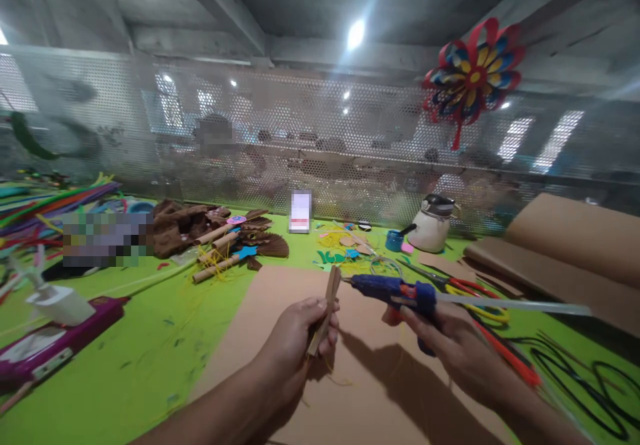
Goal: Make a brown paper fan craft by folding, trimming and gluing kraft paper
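My left hand (305, 331) is closed around a narrow folded strip of brown paper (329, 311), held upright at a slant. Yellow strands (330, 368) hang below it. In my right hand (450, 345) is a blue hot glue gun (395, 289) with a long clear glue stick (520, 306) jutting from its back. The gun's nozzle points left, at the upper part of the folded paper; whether it touches, I cannot tell. Beneath both hands lies a large sheet of brown paper (250, 351).
Rolled brown paper tubes (217, 268) with pleated fans lie at the back left. A purple power strip (60, 338) sits left. Scissors (475, 291), a black cable (575, 378), a white pot (431, 228) and brown paper rolls (575, 258) are right. A phone (300, 210) stands against the perforated screen (280, 131).
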Motion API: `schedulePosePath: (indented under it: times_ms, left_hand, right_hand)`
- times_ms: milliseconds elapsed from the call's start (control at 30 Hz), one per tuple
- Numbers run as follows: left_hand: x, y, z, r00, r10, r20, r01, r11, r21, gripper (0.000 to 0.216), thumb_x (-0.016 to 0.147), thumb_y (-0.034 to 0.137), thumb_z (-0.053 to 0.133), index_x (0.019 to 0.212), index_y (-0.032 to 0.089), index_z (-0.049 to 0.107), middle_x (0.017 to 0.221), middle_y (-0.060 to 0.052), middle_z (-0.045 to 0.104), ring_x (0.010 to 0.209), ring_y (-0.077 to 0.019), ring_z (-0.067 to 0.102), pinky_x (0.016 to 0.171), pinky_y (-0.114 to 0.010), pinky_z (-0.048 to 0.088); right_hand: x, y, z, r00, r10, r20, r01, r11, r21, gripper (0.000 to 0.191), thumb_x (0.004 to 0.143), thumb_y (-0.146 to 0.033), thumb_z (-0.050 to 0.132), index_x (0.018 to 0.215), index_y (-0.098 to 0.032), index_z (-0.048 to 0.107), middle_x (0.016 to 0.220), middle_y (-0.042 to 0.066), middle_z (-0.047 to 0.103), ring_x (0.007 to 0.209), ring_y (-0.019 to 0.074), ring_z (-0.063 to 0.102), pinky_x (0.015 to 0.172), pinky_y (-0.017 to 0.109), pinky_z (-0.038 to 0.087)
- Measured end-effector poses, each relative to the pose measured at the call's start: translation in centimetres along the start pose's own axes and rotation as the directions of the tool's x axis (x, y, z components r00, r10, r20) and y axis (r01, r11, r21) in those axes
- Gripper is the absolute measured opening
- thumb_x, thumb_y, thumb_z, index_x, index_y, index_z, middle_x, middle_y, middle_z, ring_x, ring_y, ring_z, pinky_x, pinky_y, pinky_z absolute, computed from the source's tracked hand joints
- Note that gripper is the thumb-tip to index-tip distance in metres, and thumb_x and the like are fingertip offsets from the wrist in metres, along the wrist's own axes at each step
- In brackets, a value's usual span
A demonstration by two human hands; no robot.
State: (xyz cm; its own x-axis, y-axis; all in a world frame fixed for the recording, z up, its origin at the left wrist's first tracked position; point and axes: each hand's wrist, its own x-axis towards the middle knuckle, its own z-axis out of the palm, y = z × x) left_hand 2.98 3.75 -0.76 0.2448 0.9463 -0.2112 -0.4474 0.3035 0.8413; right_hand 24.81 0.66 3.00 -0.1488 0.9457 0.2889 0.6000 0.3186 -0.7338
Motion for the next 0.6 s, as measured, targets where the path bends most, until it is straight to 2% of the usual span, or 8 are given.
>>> schedulePosePath:
  times_ms: [133, 433, 600]
  left_hand:
    - [-0.06, -0.03, 0.14, 0.999, -0.023, 0.022, 0.022, 0.999, 0.041, 0.014, 0.082, 0.02, 0.053, 0.081, 0.009, 0.061, 0.063, -0.002, 0.056, 0.042, -0.0053, 0.046, 0.039, -0.016, 0.028]
    - [-0.56, -0.05, 0.44, 0.996, -0.01, 0.089, 0.002, 0.996, 0.089, 0.014, 0.081, 0.023, 0.058, 0.081, 0.01, 0.06, 0.061, 0.0, 0.055, 0.041, -0.0041, 0.043, 0.04, -0.016, 0.026]
    - [-0.74, -0.05, 0.6, 0.997, -0.021, 0.074, 0.015, 0.997, 0.078, 0.014, 0.079, 0.024, 0.059, 0.079, 0.01, 0.06, 0.061, -0.001, 0.055, 0.04, -0.0039, 0.042, 0.039, -0.016, 0.024]
  right_hand:
    - [-0.12, -0.34, 0.5, 0.997, -0.036, -0.068, 0.03, 0.995, -0.09, 0.045, 0.088, -0.053, 0.043, 0.08, -0.017, 0.069, 0.067, 0.004, 0.062, 0.06, 0.0183, 0.053, 0.056, 0.029, 0.044]
    - [0.17, -0.33, 0.48, 0.986, -0.12, -0.115, 0.105, 0.987, -0.122, 0.043, 0.089, -0.05, 0.041, 0.074, -0.018, 0.066, 0.07, 0.007, 0.068, 0.065, 0.0215, 0.059, 0.068, 0.034, 0.049]
    - [0.22, -0.4, 0.52, 0.982, -0.133, -0.135, 0.116, 0.984, -0.132, 0.041, 0.089, -0.049, 0.043, 0.072, -0.018, 0.065, 0.069, 0.006, 0.068, 0.068, 0.0225, 0.06, 0.07, 0.035, 0.049]
